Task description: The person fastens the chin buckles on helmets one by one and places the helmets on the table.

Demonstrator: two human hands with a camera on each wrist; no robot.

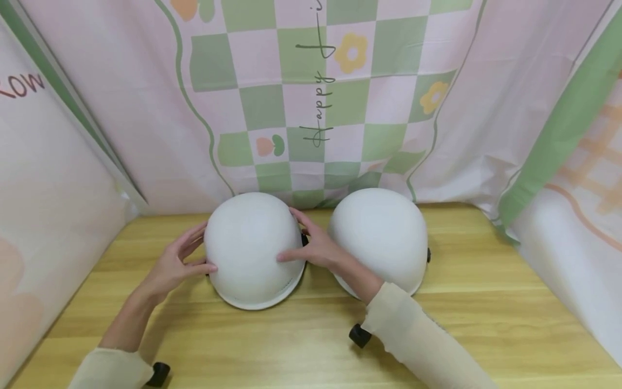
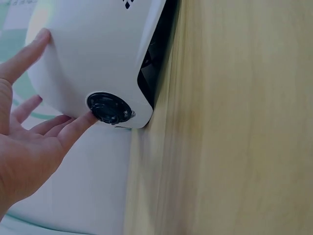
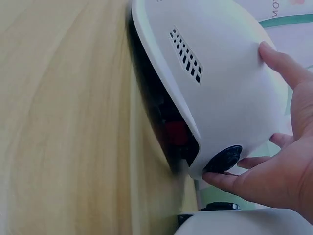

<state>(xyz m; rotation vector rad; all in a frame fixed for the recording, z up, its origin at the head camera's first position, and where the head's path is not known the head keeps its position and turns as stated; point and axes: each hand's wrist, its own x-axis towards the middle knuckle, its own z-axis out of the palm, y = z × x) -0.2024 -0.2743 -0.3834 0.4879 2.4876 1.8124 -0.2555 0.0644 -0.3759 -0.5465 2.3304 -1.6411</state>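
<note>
In the head view a white helmet with a domed shell sits between my two hands, left of the table's middle. My left hand touches its left side, thumb on the shell, fingers spread. In the left wrist view one fingertip meets a round black knob on the shell's side. My right hand lies against the right side, thumb on the front. One of its fingers touches another black knob in the right wrist view. Slotted vents show above the rim. Whether the rim touches the table, I cannot tell.
A second white helmet stands to the right, partly behind my right forearm. Both are on a wood-grain table. Behind it hangs a checked, flower-printed cloth, with more printed cloth at both sides. Black devices sit at my sleeves.
</note>
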